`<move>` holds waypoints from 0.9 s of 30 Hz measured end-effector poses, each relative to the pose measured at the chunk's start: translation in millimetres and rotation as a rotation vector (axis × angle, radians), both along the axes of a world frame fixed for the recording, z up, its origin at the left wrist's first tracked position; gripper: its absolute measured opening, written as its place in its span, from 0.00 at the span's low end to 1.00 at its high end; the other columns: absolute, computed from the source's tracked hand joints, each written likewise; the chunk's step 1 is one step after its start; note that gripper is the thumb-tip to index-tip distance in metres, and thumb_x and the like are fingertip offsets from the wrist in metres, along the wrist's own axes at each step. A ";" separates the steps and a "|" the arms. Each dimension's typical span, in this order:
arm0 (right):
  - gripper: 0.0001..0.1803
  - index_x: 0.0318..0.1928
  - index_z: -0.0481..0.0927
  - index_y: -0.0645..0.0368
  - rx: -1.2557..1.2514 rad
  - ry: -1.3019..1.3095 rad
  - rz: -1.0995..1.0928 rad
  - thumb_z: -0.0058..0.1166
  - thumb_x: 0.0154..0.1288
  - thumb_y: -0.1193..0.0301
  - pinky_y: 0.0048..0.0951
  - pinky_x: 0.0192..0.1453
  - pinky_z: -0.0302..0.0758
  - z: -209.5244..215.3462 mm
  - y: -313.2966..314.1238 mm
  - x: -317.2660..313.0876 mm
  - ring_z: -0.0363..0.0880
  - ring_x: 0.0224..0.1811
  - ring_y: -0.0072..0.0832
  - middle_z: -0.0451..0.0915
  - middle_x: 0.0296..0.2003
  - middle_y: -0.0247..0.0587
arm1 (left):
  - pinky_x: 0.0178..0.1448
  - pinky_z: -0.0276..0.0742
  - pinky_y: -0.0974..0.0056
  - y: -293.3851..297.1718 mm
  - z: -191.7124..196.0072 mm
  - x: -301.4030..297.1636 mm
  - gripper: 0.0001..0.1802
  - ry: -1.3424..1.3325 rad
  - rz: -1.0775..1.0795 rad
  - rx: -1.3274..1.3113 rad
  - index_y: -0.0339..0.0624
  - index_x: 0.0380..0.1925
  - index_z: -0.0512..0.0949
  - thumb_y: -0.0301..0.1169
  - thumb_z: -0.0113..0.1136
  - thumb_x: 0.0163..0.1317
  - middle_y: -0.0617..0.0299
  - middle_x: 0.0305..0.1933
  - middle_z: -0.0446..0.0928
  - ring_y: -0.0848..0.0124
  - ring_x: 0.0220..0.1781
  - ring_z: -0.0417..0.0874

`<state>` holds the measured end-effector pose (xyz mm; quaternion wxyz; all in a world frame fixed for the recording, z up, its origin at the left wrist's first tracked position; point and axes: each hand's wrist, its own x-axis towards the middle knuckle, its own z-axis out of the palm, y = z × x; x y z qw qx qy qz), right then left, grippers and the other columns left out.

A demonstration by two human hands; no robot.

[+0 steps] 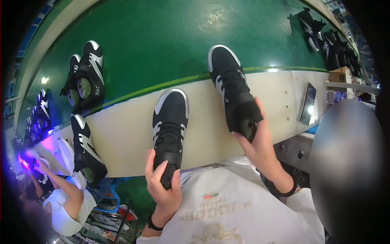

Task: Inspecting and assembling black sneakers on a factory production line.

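Observation:
Two black sneakers with silver toe caps point away from me at the front of the bench. My left hand [163,185] grips the heel end of the left sneaker [171,116], which lies over the cream bench strip. Its fingers and thumb close on both sides of the collar. The right sneaker [227,67] sits farther off and to the right, its toe over the green surface. Around its heel wraps my right hand [260,142], fingers on the outer side and thumb near the back. A dark opening shows in that heel.
More black-and-silver sneakers [94,69] stand at the left, some with green inserts, and another [84,146] lies nearer. Several are grouped far right [310,30]. A phone [308,103] lies on the cream strip [276,93], near a cardboard box [340,75]. A co-worker [69,203] works at lower left.

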<state>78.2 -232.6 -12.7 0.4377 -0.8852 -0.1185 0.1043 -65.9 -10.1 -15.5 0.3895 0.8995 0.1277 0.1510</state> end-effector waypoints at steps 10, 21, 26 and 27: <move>0.47 0.71 0.53 0.69 -0.034 0.015 0.149 0.65 0.53 0.77 0.47 0.67 0.66 1.0 7.7 -7.9 0.65 0.64 0.60 0.59 0.65 0.68 | 0.74 0.59 0.50 -33.4 -3.5 63.7 0.27 0.060 0.017 -0.012 0.33 0.60 0.63 0.17 0.56 0.61 0.35 0.71 0.60 0.46 0.71 0.65; 0.28 0.56 0.68 0.66 0.397 0.536 0.077 0.68 0.59 0.74 0.31 0.59 0.75 -13.8 -0.3 -0.8 0.77 0.50 0.29 0.74 0.49 0.44 | 0.60 0.77 0.50 -7.4 35.2 36.0 0.13 -0.044 -0.226 0.277 0.33 0.44 0.78 0.16 0.60 0.57 0.39 0.58 0.74 0.44 0.59 0.78; 0.16 0.45 0.72 0.64 0.581 0.844 0.027 0.65 0.63 0.74 0.24 0.41 0.75 -33.2 2.5 4.8 0.77 0.35 0.20 0.77 0.35 0.36 | 0.57 0.79 0.52 -65.7 17.2 58.2 0.27 0.119 -0.201 0.194 0.21 0.57 0.69 0.23 0.63 0.59 0.31 0.61 0.71 0.41 0.57 0.78; 0.12 0.40 0.73 0.63 0.591 1.042 0.005 0.63 0.65 0.72 0.22 0.34 0.74 -32.2 1.4 5.3 0.76 0.30 0.17 0.78 0.29 0.33 | 0.57 0.79 0.52 -69.5 8.1 54.6 0.30 0.113 -0.174 0.312 0.19 0.60 0.66 0.23 0.63 0.60 0.29 0.62 0.70 0.41 0.57 0.78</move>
